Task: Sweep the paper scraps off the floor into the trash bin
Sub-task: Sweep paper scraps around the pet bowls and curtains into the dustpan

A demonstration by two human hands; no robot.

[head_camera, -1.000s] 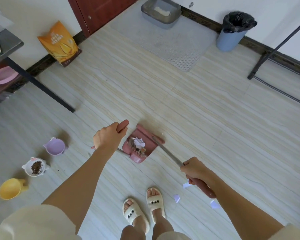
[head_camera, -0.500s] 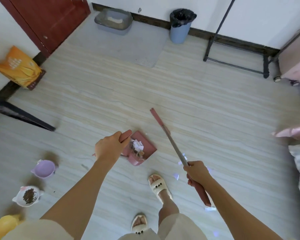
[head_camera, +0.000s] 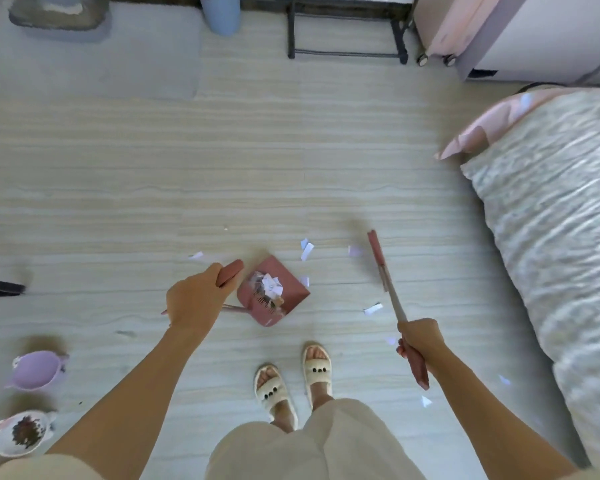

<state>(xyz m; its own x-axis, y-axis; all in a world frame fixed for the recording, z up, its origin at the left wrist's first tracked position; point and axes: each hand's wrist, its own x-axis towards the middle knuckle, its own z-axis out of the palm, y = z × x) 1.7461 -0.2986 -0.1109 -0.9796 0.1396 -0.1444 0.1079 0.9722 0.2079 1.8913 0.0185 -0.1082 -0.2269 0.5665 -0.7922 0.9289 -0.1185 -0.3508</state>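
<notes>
On the floor ahead of your feet, your left hand grips the pink dustpan handle; scraps sit in its pan. Your right hand holds the broom. Loose paper scraps lie between them. The trash bin stands well apart.

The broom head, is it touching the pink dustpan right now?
Apart. The head view shows the broom head out to the right of the dustpan, with bare floor and loose paper scraps between them.

Matt, seemingly plastic dustpan; wood-grain floor.
</notes>
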